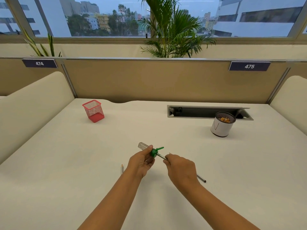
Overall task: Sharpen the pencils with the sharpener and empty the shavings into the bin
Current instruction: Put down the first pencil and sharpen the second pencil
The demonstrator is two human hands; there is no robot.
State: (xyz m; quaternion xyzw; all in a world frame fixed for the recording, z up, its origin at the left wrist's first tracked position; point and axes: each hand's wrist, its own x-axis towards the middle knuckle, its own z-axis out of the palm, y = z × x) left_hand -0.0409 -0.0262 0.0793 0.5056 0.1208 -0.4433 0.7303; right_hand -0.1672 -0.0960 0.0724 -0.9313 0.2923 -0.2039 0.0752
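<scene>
The pencil [182, 168] and the sharpener [150, 151] shared one long axis, a slanted line running from the far left down toward the near right of the table [232, 163]. That alignment was what the coming turn depended on: the pencil's tip end sat inside the green head of the sharpener, and any twist would have to stay true to that line or the lead might bind.

The left hand [141, 163] was closed around the sharpener, fingers wrapped just behind the green head, with the clear shavings tube sticking out past the thumb toward the far left. The right hand [181, 170] was closed on the pencil shaft close to the sharpener, pinching it, with the pencil's blunt end showing beyond the wrist toward the near right. The two hands were near each other, a short stretch of bare shaft between them, both held above the middle of the table toward its near edge.

A second pencil [122, 169] lay on the table just left of the left wrist, pointing toward the far edge. The bin [221, 126], already holding some shavings, stood well apart toward the far right corner, so the right hand was the nearer one to it. A red mesh holder [93, 111] stood tilted toward the far left.
</scene>
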